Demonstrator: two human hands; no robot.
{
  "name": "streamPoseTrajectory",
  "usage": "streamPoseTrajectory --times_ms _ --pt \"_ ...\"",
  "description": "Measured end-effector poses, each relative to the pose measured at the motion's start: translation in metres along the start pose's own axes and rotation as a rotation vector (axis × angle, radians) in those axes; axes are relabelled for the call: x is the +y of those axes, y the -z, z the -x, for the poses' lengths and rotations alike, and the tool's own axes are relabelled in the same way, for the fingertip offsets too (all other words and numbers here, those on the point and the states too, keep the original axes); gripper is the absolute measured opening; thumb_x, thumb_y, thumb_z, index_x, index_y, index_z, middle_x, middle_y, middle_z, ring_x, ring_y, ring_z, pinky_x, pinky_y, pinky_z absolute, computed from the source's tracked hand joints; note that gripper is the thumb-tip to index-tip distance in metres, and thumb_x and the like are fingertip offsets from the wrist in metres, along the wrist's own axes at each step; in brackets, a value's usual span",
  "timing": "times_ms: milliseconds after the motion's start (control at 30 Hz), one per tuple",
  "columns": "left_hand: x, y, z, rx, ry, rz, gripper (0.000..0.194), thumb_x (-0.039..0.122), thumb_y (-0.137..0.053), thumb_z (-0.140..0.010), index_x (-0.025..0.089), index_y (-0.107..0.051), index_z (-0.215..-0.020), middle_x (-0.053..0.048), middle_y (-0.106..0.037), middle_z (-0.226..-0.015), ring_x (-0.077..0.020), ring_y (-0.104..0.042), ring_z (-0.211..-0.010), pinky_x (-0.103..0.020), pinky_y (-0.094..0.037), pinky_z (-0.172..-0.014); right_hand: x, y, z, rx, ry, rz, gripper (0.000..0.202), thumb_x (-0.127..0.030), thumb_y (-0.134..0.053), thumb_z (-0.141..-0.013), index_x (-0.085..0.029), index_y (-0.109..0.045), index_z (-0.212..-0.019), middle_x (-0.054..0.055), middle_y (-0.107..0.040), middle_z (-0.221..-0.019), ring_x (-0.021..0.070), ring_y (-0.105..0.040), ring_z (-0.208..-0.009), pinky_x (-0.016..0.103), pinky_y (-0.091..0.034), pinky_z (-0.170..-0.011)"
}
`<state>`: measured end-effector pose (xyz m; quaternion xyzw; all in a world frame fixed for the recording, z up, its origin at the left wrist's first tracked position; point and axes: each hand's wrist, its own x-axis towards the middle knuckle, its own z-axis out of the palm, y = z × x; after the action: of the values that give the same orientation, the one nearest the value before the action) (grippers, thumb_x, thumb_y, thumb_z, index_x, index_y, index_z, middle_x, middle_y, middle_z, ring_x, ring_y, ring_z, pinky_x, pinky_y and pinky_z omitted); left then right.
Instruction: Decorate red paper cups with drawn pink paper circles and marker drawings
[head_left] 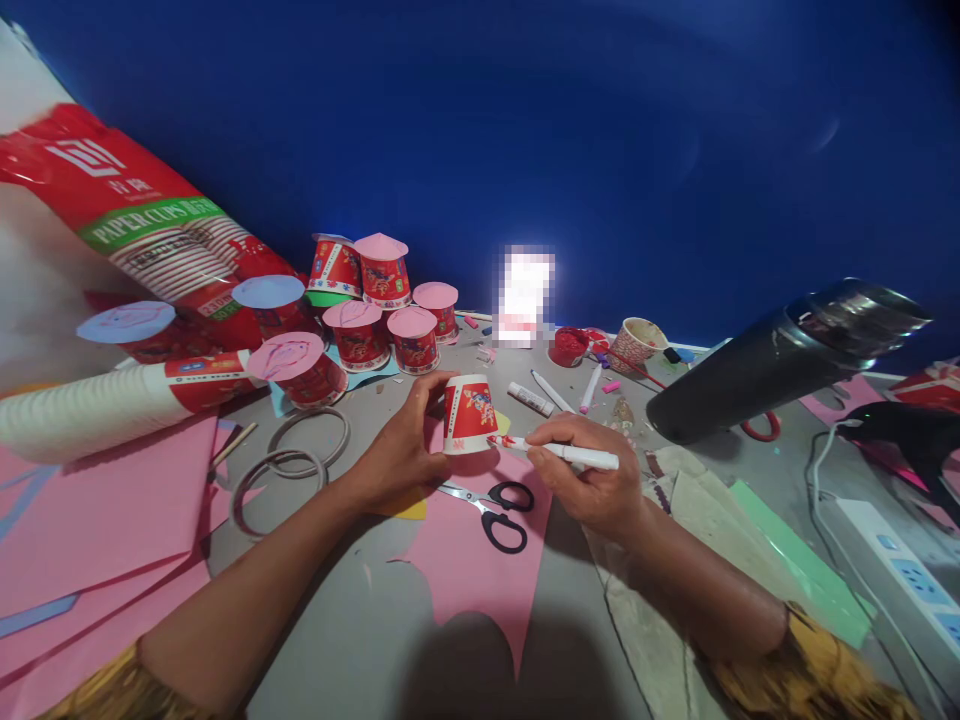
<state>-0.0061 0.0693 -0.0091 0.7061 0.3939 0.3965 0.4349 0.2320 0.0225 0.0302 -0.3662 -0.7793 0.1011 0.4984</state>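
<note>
My left hand (pixel 411 435) grips a red and white paper cup (pixel 470 412) from its left side, the cup upside down with its wider rim lowest. In my right hand (pixel 589 470) is a white marker pen (pixel 577 455), its red tip at the white band near the cup's rim. A few pink marks show on that band. Below the cup, scissors (pixel 487 510) with black handles lie on a cut sheet of pink paper (pixel 487 585).
Several cups topped with paper discs (pixel 356 340) stand at the back left, beside a stack of cups (pixel 97 405) and a red cup bag (pixel 157 215). Tape rings (pixel 277 480) lie left. A dark thermos (pixel 780 360), a cloth (pixel 705 530) and a power strip (pixel 900 580) are right.
</note>
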Motion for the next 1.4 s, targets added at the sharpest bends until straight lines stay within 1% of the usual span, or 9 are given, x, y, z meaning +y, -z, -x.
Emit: streamPoseTrajectory --times_ms 67,300,533,700,900,1033,1167,1233,1400 --pt "-0.0007 0.0005 -0.0002 -0.004 -0.001 -0.007 0.089 0.018 -0.088 -0.068 0.029 -0.038 -0.141 -0.014 -0.056 -0.151 -0.0312 -0.057 -0.14 -0.052 -0.05 -0.115 0.0007 -0.0004 0.0002 0.0 0.014 0.012 0.011 -0.018 -0.063 -0.094 -0.022 -0.07 -0.087 0.002 -0.076 -0.073 0.0168 -0.071 -0.064 0.029 -0.055 -0.06" --pt "0.0021 -0.0004 -0.0002 0.0 -0.002 -0.025 0.088 0.033 -0.093 -0.069 0.028 -0.04 -0.14 -0.015 -0.057 -0.148 -0.0308 -0.059 -0.138 -0.052 -0.051 -0.114 0.0011 -0.0013 0.0003 0.001 0.022 0.007 0.011 -0.018 -0.063 -0.095 -0.022 -0.069 -0.088 0.002 -0.075 -0.073 0.017 -0.071 -0.064 0.029 -0.055 -0.061" --pt "0.0017 0.0012 -0.0005 -0.001 0.009 -0.053 0.09 0.034 -0.094 -0.068 0.028 -0.039 -0.14 -0.015 -0.055 -0.15 -0.0323 -0.057 -0.14 -0.052 -0.048 -0.116 0.001 -0.0008 -0.0001 -0.017 0.026 0.011 0.011 -0.017 -0.063 -0.095 -0.022 -0.07 -0.088 0.002 -0.076 -0.073 0.0166 -0.071 -0.065 0.028 -0.054 -0.062" --pt "0.005 0.001 -0.0007 -0.008 0.026 -0.057 0.089 0.036 -0.093 -0.069 0.027 -0.04 -0.139 -0.015 -0.055 -0.148 -0.0323 -0.058 -0.137 -0.052 -0.049 -0.115 -0.0002 -0.0008 0.0002 -0.028 -0.007 -0.031 0.011 -0.015 -0.063 -0.093 -0.021 -0.069 -0.085 0.002 -0.075 -0.072 0.0153 -0.07 -0.063 0.026 -0.053 -0.06" --pt "0.0066 -0.0003 -0.0001 0.007 0.055 -0.066 0.092 0.042 -0.094 -0.068 0.027 -0.04 -0.141 -0.014 -0.054 -0.15 -0.0322 -0.055 -0.141 -0.05 -0.046 -0.117 -0.0009 -0.0024 0.0006 0.004 -0.023 -0.043 0.009 -0.016 -0.064 -0.093 -0.021 -0.069 -0.087 0.002 -0.076 -0.075 0.0152 -0.071 -0.065 0.025 -0.054 -0.061" --pt "0.0055 0.0001 0.0 0.005 0.052 -0.06 0.091 0.038 -0.094 -0.067 0.027 -0.04 -0.14 -0.014 -0.055 -0.149 -0.0325 -0.055 -0.14 -0.05 -0.047 -0.117 -0.001 -0.0016 0.0007 -0.013 -0.044 -0.022 0.012 -0.017 -0.062 -0.093 -0.022 -0.068 -0.084 0.001 -0.075 -0.073 0.0147 -0.069 -0.063 0.026 -0.053 -0.059" --pt "0.0031 0.001 -0.0002 -0.001 0.036 -0.027 0.09 0.027 -0.092 -0.068 0.027 -0.039 -0.141 -0.014 -0.054 -0.15 -0.0314 -0.054 -0.142 -0.05 -0.046 -0.117 -0.0023 0.0019 -0.0005 -0.004 -0.12 0.0 0.017 -0.017 -0.059 -0.093 -0.022 -0.066 -0.079 0.0 -0.072 -0.069 0.0139 -0.066 -0.059 0.025 -0.051 -0.056" --pt "0.0016 0.0014 -0.0005 -0.002 0.023 -0.028 0.088 0.022 -0.09 -0.069 0.026 -0.039 -0.141 -0.014 -0.054 -0.15 -0.0308 -0.056 -0.14 -0.049 -0.047 -0.116 -0.0028 0.0028 -0.001 0.01 -0.131 -0.006 0.016 -0.017 -0.059 -0.093 -0.022 -0.067 -0.08 0.0 -0.072 -0.07 0.0136 -0.066 -0.06 0.025 -0.051 -0.057" --pt "0.0003 0.002 -0.001 0.0 -0.001 -0.065 0.089 0.025 -0.091 -0.068 0.026 -0.04 -0.141 -0.015 -0.054 -0.149 -0.0318 -0.058 -0.137 -0.051 -0.048 -0.115 -0.0023 0.0015 -0.0007 0.021 -0.076 -0.024 0.014 -0.015 -0.061 -0.092 -0.021 -0.067 -0.081 0.0 -0.073 -0.07 0.0135 -0.067 -0.061 0.024 -0.051 -0.058"
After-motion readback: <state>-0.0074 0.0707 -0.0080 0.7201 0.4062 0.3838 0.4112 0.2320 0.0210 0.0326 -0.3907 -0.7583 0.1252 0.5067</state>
